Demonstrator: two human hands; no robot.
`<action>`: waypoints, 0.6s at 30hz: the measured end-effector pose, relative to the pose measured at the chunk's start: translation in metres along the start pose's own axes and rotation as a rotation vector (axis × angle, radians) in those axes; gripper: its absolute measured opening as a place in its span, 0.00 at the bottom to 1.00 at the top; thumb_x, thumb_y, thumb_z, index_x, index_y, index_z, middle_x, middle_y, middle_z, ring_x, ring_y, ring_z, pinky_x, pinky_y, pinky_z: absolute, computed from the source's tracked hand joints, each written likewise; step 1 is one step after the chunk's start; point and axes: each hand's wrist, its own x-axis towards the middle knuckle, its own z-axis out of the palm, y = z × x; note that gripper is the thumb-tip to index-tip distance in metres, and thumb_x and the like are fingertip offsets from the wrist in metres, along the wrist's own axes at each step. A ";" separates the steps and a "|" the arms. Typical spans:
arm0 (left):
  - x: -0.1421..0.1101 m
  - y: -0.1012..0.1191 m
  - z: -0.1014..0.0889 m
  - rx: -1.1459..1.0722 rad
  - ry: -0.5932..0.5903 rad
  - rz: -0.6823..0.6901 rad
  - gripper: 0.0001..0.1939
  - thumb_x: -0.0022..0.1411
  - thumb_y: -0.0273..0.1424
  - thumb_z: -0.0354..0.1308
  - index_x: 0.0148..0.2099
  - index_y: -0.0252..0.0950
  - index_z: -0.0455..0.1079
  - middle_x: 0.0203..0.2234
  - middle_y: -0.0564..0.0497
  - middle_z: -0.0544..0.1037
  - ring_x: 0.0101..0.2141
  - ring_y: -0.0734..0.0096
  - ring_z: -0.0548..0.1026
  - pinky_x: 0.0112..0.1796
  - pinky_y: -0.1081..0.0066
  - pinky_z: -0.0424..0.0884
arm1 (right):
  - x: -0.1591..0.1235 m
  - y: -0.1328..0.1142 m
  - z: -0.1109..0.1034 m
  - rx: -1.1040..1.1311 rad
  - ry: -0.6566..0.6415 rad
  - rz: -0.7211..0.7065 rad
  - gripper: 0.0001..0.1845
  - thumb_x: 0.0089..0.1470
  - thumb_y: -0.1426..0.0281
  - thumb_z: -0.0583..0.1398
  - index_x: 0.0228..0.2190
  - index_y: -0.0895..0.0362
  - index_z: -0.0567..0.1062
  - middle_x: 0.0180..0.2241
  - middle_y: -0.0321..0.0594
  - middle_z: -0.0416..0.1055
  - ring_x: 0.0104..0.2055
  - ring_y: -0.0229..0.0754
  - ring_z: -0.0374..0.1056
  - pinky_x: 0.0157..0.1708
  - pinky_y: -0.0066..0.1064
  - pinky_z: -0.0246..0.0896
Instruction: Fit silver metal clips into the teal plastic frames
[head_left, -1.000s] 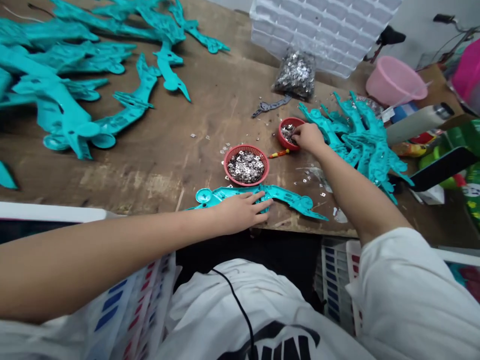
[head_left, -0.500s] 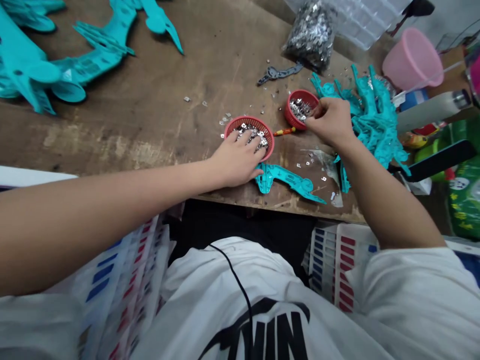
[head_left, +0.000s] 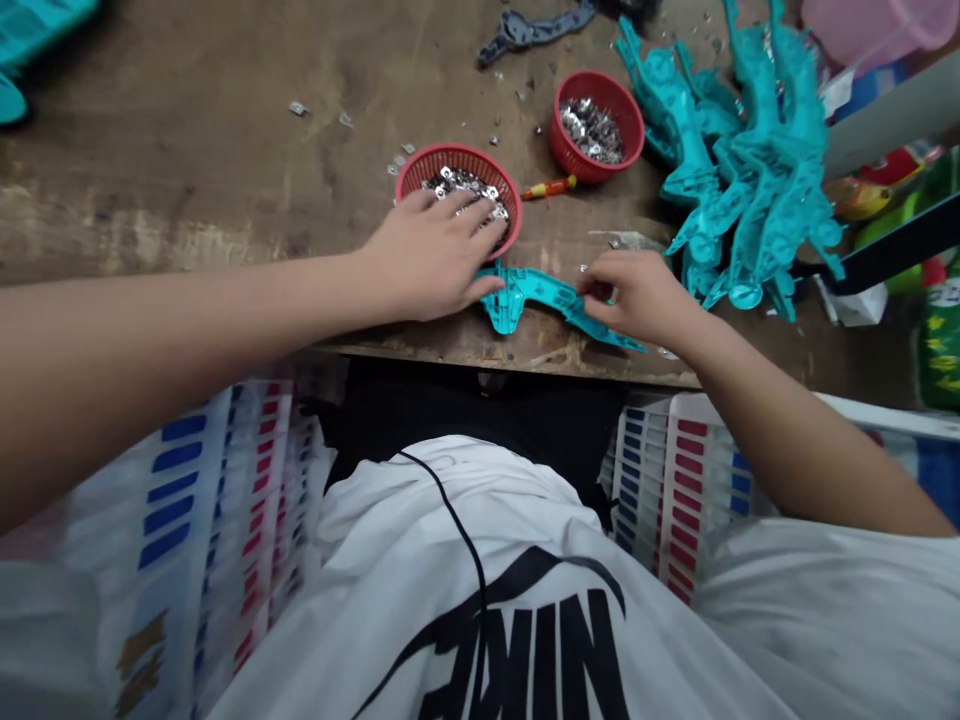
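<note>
In the head view, two bare hands work over one wooden table (head_left: pixel 225 150). The left hand (head_left: pixel 427 255) is loose and flat, fingers spread over the near side of one red basket (head_left: pixel 450 156); whether its fingertips touch the metal pieces (head_left: pixel 450 180) inside, I cannot tell. The right hand (head_left: pixel 637 290) has its fingers bent together at the right part of one turquoise part (head_left: pixel 544 287); whether it grips anything small, I cannot tell. That single part lies near the table's front edge, just below the basket, its left portion hidden by the left hand.

A second red bowl (head_left: pixel 574 160), also holding metal pieces too many to count, stands farther right. Between the two containers lies one yellow-and-red stick (head_left: pixel 550 188). Beyond are one grey part (head_left: pixel 532 32) and, at right, one turquoise heap (head_left: pixel 750 190), its pieces overlapping too much to count.
</note>
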 end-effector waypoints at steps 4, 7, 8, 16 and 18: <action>0.003 -0.024 -0.002 -0.002 -0.029 -0.066 0.37 0.92 0.61 0.49 0.83 0.50 0.82 0.83 0.45 0.81 0.84 0.33 0.72 0.87 0.34 0.62 | 0.003 0.011 0.007 0.003 0.021 -0.094 0.12 0.73 0.67 0.67 0.48 0.51 0.92 0.46 0.48 0.88 0.52 0.58 0.82 0.57 0.48 0.75; 0.004 -0.029 -0.005 0.036 -0.030 -0.063 0.38 0.93 0.61 0.47 0.81 0.47 0.84 0.80 0.46 0.83 0.81 0.36 0.74 0.86 0.36 0.66 | 0.003 0.016 0.010 0.001 0.005 -0.124 0.12 0.75 0.67 0.67 0.51 0.53 0.93 0.50 0.50 0.88 0.55 0.61 0.82 0.60 0.49 0.74; 0.005 -0.028 -0.007 0.055 -0.039 -0.063 0.38 0.93 0.60 0.47 0.80 0.44 0.84 0.79 0.45 0.84 0.80 0.36 0.75 0.85 0.35 0.68 | 0.003 0.017 0.011 0.000 -0.005 -0.136 0.13 0.75 0.67 0.67 0.52 0.53 0.93 0.50 0.51 0.89 0.56 0.62 0.82 0.60 0.50 0.74; 0.010 -0.026 -0.018 0.070 -0.028 -0.075 0.41 0.93 0.58 0.40 0.70 0.43 0.91 0.71 0.44 0.89 0.72 0.36 0.79 0.75 0.32 0.76 | 0.002 0.014 0.004 0.012 0.006 -0.147 0.13 0.78 0.60 0.67 0.50 0.48 0.94 0.50 0.50 0.90 0.56 0.64 0.84 0.57 0.51 0.78; 0.011 -0.038 -0.012 0.026 0.039 -0.045 0.38 0.93 0.59 0.42 0.69 0.51 0.92 0.70 0.49 0.91 0.67 0.40 0.79 0.73 0.35 0.75 | 0.002 0.016 0.004 0.023 0.020 -0.179 0.12 0.79 0.60 0.68 0.49 0.47 0.93 0.50 0.50 0.90 0.55 0.65 0.85 0.55 0.52 0.79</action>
